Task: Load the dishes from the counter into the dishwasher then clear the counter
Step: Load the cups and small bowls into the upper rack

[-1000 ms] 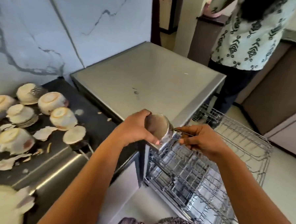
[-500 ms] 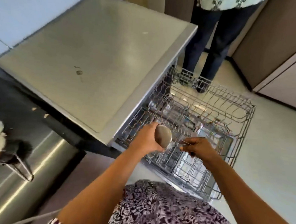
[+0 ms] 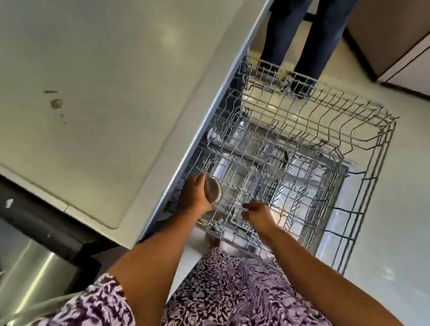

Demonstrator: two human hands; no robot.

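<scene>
Head view: no brand, label or writing can be read anywhere. The landmark is the dishwasher's wire rack (image 3: 308,167), pulled out over a pale floor (image 3: 406,197). To the left of the rack, the dishwasher's flat grey top (image 3: 101,82) fills the upper left, marked with a few small dark stains. Further left of the rack and lower, a dark counter edge (image 3: 31,218) with white specks meets a brushed steel panel (image 3: 28,277). Beyond the rack's far edge stand the legs of a second person (image 3: 303,30) in dark trousers, and to the right of them run brown and pale cabinet fronts (image 3: 401,48).

At the rack's near left corner, the left hand (image 3: 194,196) is curled around a small steel cup (image 3: 213,191), gripping its side, mouth turned toward the rack's middle. Just right of the cup, over the rack's near edge, the right hand (image 3: 256,213) is closed with fingertips pinching thin metal utensils (image 3: 231,205), blurred, whose ends reach toward the cup. A purple-and-white patterned garment (image 3: 226,300) lies below the rack.
</scene>
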